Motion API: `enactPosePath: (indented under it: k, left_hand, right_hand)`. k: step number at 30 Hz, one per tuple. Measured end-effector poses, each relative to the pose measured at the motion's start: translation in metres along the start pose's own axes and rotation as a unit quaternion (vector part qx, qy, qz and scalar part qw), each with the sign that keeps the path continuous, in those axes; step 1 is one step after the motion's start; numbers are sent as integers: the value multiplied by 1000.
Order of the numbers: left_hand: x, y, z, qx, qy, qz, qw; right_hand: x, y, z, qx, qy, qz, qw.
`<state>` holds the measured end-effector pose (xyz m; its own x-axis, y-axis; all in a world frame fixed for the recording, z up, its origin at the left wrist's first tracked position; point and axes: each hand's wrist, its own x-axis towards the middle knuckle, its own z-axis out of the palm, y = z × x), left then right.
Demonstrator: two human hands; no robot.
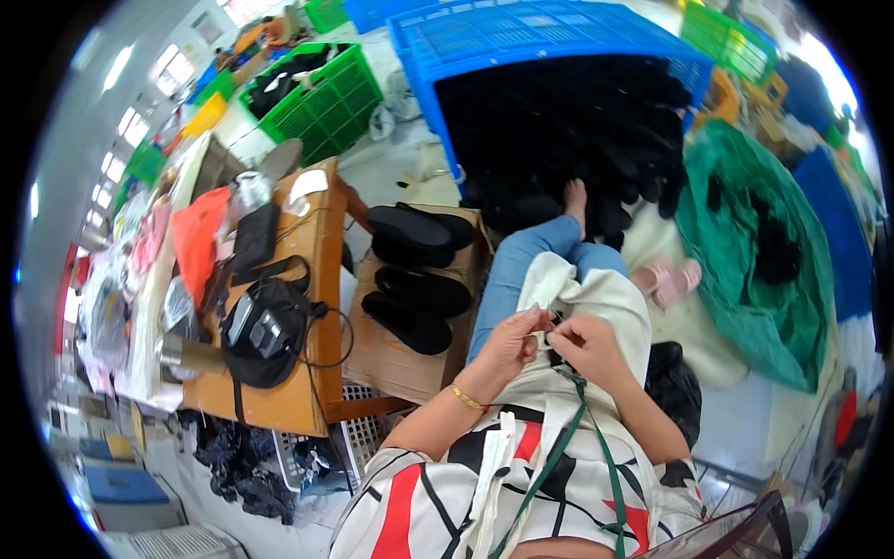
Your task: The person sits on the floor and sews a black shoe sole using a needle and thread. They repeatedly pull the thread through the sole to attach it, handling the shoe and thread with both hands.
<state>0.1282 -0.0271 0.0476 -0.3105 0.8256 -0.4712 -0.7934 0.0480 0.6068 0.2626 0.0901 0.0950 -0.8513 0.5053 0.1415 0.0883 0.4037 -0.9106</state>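
Over the pale cloth (605,296) on my lap, my two hands are close together. My left hand (512,345), with a gold bracelet at its wrist, is closed in a pinch. Beside it, my right hand (590,348) also has its fingers pinched together. Between the fingertips is a small dark thing, too small to name. Dark green straps (582,410) run down from near my hands over my patterned top. To the left, black slip-on shoes (408,321) lie on a cardboard box (382,368).
A large blue crate (549,42) full of black shoes lies ahead. At left, a wooden table (321,270) bears a black bag (270,326) and a metal flask (189,354). A green sack (717,242) and pink slippers (666,279) are at right.
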Motion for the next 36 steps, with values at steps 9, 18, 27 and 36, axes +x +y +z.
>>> enactPosePath:
  k: [9,18,27,36]
  left_hand:
    - [-19,12,-5,-118,-36,126,984]
    - [-20,33,-17,-132,-12,163,978]
    - [-15,-3,20,154,-24,127,980]
    - [-14,-12,32,219,-47,88,971]
  right_hand:
    - [-20,16,7,-10,-49,17,999]
    - [-19,40,-10,229,0,161,960]
    - [-10,25,-9,497,-5,206,843]
    - [-16,28,-4,505,-1,253,825]
